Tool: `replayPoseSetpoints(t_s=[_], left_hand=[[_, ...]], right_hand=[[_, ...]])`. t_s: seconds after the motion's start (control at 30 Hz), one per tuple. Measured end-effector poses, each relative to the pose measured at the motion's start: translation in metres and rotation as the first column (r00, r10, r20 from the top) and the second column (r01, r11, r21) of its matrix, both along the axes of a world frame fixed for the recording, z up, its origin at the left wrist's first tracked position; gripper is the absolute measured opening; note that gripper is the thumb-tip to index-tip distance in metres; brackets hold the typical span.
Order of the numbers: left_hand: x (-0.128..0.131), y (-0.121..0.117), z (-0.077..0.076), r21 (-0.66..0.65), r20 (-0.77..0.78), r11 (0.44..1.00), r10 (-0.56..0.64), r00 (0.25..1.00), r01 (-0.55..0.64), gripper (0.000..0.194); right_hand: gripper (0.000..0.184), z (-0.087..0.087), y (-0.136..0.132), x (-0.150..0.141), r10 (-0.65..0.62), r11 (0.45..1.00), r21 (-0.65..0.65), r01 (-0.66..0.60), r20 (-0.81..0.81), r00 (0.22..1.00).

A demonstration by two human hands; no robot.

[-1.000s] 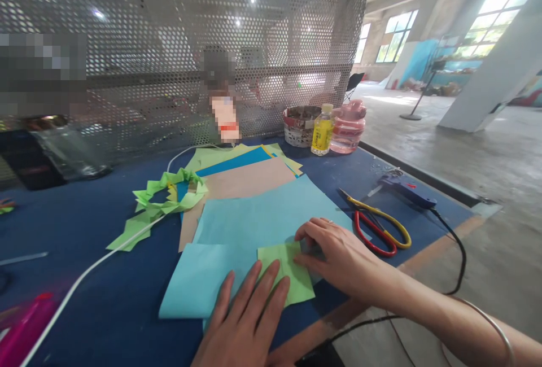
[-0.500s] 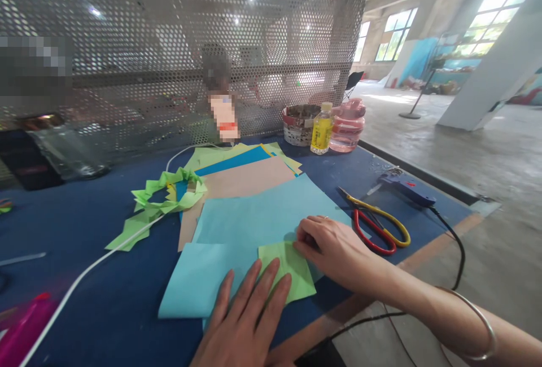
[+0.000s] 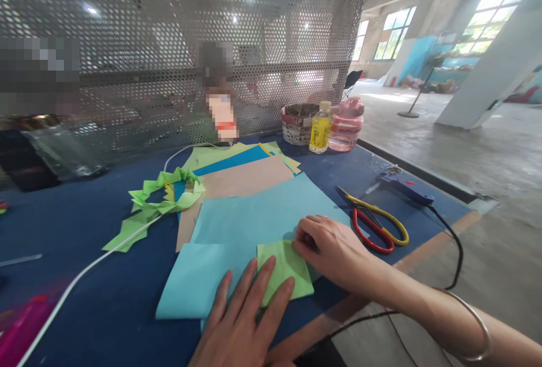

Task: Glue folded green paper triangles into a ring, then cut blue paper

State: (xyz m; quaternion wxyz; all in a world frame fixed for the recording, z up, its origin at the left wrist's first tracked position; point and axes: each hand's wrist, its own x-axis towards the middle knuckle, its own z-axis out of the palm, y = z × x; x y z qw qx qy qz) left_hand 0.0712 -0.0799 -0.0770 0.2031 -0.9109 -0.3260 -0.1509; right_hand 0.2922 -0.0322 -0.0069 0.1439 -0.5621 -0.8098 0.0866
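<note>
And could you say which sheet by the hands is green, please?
The small squarish sheet, partly under the left hand, by the right hand; the larger paper there is light blue.

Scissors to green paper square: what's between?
The right hand, over part of the light blue paper; the head view shows it.

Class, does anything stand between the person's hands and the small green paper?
Nothing visible does. The left hand lies partly on the small green paper, and the right hand meets its upper right corner. The scissors lie off to the right, out of the way.
</note>
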Motion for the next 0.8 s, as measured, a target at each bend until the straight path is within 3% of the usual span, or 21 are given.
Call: replayPoseSetpoints(t_s=[0.8], left_hand=[[-0.0044,0.0001,0.0095,-0.092,-0.038,0.996,-0.021,0.999,0.017,0.076]], right_hand=[[0.011,0.0019,-0.0001,0.0001,0.011,1.000,0.001,-0.011,-0.027,1.000]])
